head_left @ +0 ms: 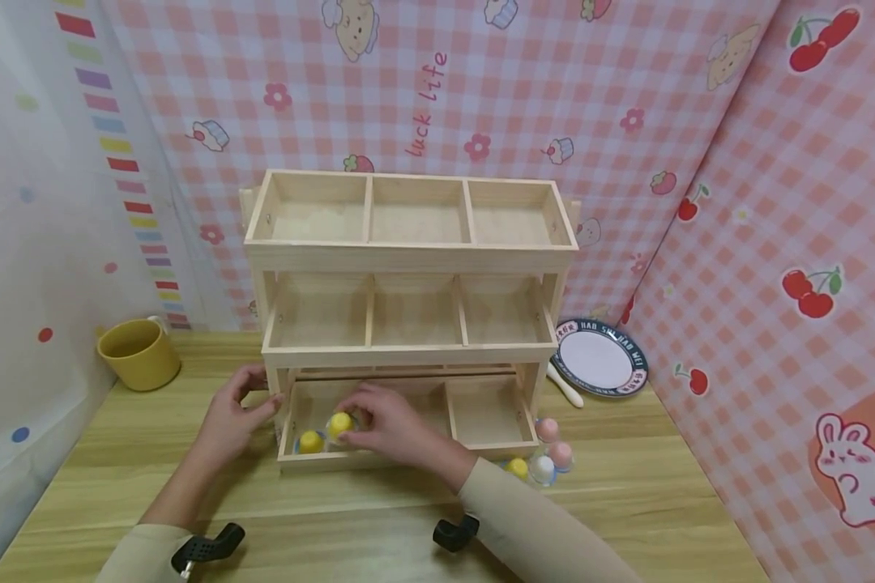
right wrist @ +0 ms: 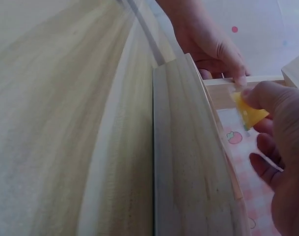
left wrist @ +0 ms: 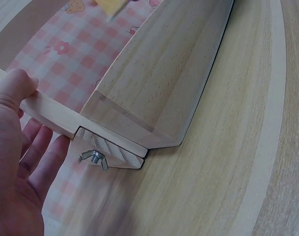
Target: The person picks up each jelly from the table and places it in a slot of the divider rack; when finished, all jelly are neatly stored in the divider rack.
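A three-tier wooden rack [head_left: 408, 259] stands on the table. My left hand [head_left: 233, 417] grips the left side board of its bottom tray [head_left: 408, 459], thumb on the inner side and fingers outside, as the left wrist view [left wrist: 21, 142] shows. My right hand [head_left: 394, 425] pinches a small clear cup with yellow contents [right wrist: 250, 110] over the left part of that tray. Another yellow cup [head_left: 310, 442] sits in the tray's front left corner. My right hand and forearm hide the tray's middle.
Right of the rack stand two pink cups [head_left: 560, 455], a white cup [head_left: 542, 470] and a yellow cup [head_left: 517, 467], partly behind my sleeve. A plate [head_left: 598, 356] and a white handle [head_left: 565, 386] lie behind them. A yellow mug [head_left: 140, 356] stands at left.
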